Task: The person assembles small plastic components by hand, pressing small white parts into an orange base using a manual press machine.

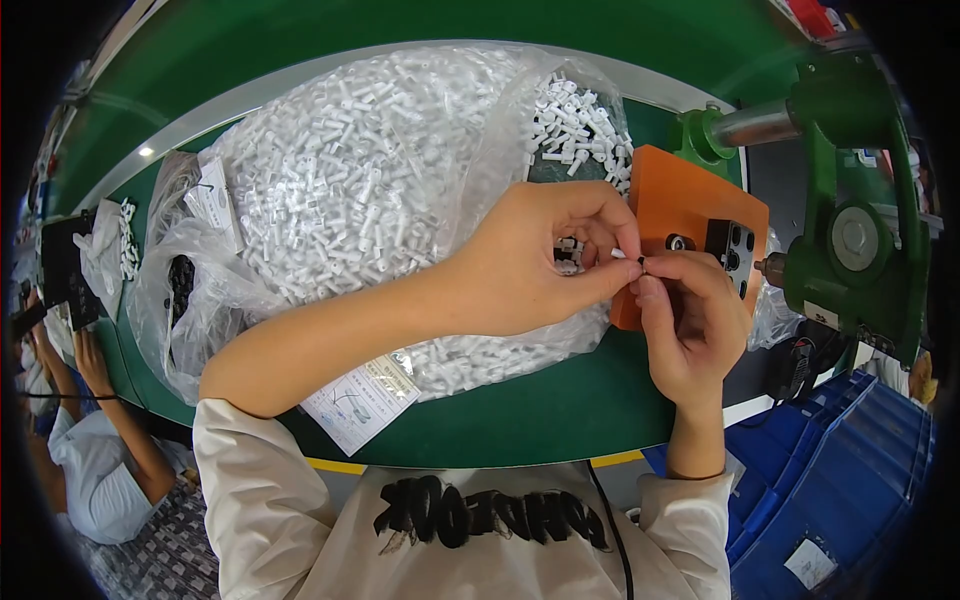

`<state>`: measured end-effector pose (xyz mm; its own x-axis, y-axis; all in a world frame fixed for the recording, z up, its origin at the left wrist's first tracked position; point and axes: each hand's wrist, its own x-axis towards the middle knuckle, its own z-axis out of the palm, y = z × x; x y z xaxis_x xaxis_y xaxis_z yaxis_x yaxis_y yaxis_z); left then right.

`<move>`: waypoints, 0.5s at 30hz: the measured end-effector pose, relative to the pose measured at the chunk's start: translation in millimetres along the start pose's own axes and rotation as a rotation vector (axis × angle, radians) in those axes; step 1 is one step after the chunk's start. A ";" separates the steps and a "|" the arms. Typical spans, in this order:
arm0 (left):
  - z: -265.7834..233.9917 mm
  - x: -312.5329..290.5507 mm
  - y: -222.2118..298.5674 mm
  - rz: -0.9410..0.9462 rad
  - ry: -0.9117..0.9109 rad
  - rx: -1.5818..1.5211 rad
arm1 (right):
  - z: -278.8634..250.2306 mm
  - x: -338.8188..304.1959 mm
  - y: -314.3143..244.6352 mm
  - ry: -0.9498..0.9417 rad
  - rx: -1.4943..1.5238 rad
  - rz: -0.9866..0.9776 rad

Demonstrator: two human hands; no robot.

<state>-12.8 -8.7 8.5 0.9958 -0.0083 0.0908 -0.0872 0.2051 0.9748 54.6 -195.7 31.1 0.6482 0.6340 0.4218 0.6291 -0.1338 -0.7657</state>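
Observation:
My left hand [550, 255] pinches a small white plastic piece [618, 254] between thumb and forefinger. Its fingertips meet those of my right hand [695, 315], which is closed on a tiny black part [643, 265] that is mostly covered by the fingers. Both hands are above the front left edge of an orange block [690, 185]. Under my left forearm spreads a large clear plastic bag [350, 170] full of small white plastic pieces. Loose white pieces [580, 120] lie at the bag's right end, beyond my left hand.
A green hand press [850, 230] stands at the right, its tip beside a black fixture [735, 245] on the orange block. Blue crates [820, 480] are at the lower right. A printed tag [362, 403] lies by the bag. Another person [105, 460] works at far left.

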 end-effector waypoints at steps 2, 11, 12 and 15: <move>-0.7 -1.4 -1.6 0.006 0.006 0.009 | 1.6 -0.4 1.2 -0.002 0.006 -0.003; 0.6 -1.8 -2.1 0.069 0.009 0.046 | 0.6 -2.2 2.3 0.014 0.014 0.013; 0.8 -1.4 -2.3 0.069 0.008 0.045 | 0.0 -2.5 2.1 0.009 0.016 0.029; 1.6 0.2 -3.3 0.026 0.041 -0.059 | -0.5 -2.9 1.4 0.012 0.026 0.061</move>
<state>-12.3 -10.9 5.7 0.9936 0.0373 0.1067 -0.1128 0.2621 0.9584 53.8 -198.1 29.0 0.6905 0.6158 0.3796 0.5767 -0.1517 -0.8028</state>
